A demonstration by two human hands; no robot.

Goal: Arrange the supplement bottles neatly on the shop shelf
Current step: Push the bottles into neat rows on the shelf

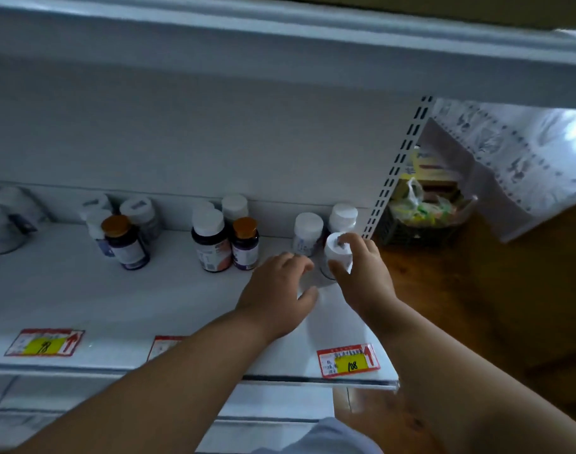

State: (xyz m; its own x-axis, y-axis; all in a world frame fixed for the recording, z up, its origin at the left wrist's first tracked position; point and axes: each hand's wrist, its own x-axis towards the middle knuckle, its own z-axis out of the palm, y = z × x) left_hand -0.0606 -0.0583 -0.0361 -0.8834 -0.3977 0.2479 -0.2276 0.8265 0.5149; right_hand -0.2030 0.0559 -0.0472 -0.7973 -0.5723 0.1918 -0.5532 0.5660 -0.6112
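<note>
**Right end of the shelf being tidied, left end still loose**

The right hand (358,267) has thumb and fingers curled round the cap of a white-capped bottle (336,253) standing near the right edge of the shelf (83,290), just in front of 2 more white-capped bottles (308,232) that stand against the back wall. The left hand (277,290) lies beside it, fingers loosely bent; whether it holds anything I cannot tell, as its palm side is hidden.

As a judgement, the job is about halfway. The right-hand trio is close to a tidy cluster, and the middle group (226,239) stands upright and tight. The group left of centre (119,231) looks looser, its front bottle tilted, and the items at the far left edge (5,221) appear to lie on their sides, though they are blurred.

Counted: 3 bottles at the right; 4 in the middle, 3 white-capped and 1 orange-capped; about 4 left of centre, 1 orange-capped. Along the front edge sit 3 price tags (347,360), 1 partly covered by the left forearm.
</note>
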